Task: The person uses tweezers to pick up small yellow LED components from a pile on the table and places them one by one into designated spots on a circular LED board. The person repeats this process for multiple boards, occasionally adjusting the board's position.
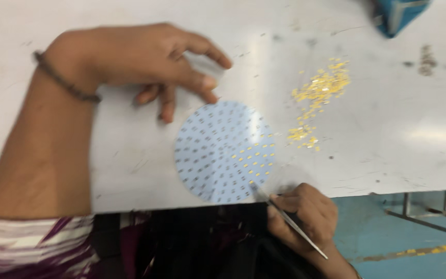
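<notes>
A left hand [145, 62] rests its spread fingers at the rim of a round pale-blue circuit disc [225, 151] lying on a scuffed white counter [388, 134]. The right hand [303, 217] pinches slim metal tweezers [290, 219] over the disc's edge, near a scatter of tiny yellow chips [318, 93].

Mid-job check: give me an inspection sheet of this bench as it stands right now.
Surface: white table, scuffed and smudged.
Job's things: round board flat at the near edge, yellow chips on its lower right only; tweezers tip at its lower edge.
Clutter: loose yellow chips; blue object at far edge.
Grippers: left hand fingertips on the board's top edge; right hand gripping the tweezers.
Cables: nothing seen.
Surroundings: blue floor, metal frame.
</notes>
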